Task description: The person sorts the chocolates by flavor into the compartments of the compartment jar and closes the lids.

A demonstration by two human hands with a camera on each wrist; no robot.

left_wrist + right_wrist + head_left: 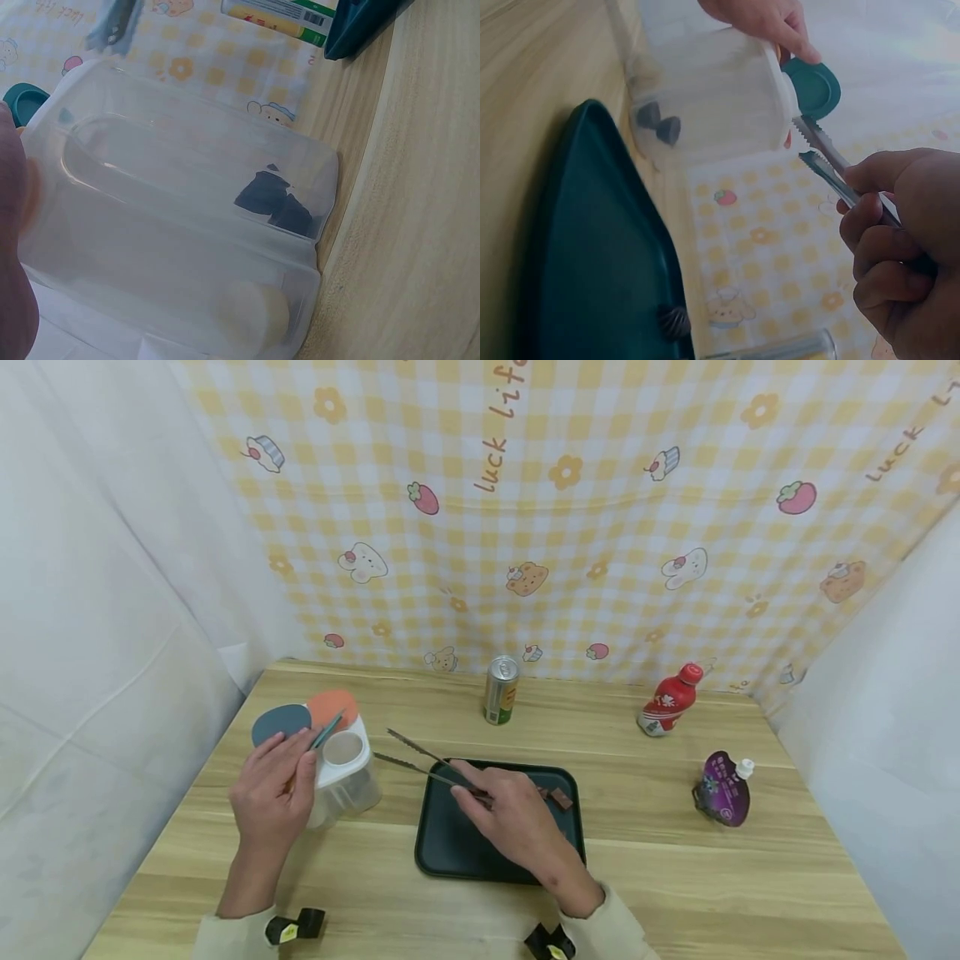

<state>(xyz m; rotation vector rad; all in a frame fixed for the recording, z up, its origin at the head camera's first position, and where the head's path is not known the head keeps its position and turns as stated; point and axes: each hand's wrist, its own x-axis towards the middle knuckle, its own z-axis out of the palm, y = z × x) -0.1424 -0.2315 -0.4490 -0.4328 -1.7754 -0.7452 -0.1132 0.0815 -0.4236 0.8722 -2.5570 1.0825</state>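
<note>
A wide wooden table [390, 910]. On it, a dark green tray [450, 843], lying flat, with a low rim all round. Near the tray, on its left, a see-through box [352, 797], standing up, with a blue lid [281, 725], an orange lid [333, 706], a tipped-up teal lid [814, 90] and a bare round hole [343, 748] on top.

Right hand [517, 814] over the tray, fingers curled snugly round metal tongs [418, 747]. Left hand [273, 789] right at the box, so much the nearer one, thumb and fingers at the teal lid; too hard to tell if pinching it or just touching. Tongs pointing long-ways from the right hand to the left and a bit away, tips spread, nothing between, just to the right of the hole.

Far right, a red bottle [666, 703] and a purple pouch [724, 789]; behind the tray, a can [501, 693].

Low inside the box, a pale round thing [255, 315] in one part, dark bits [262, 193] in another. Toward the tray's far right corner, small brown pieces [561, 798].
</note>
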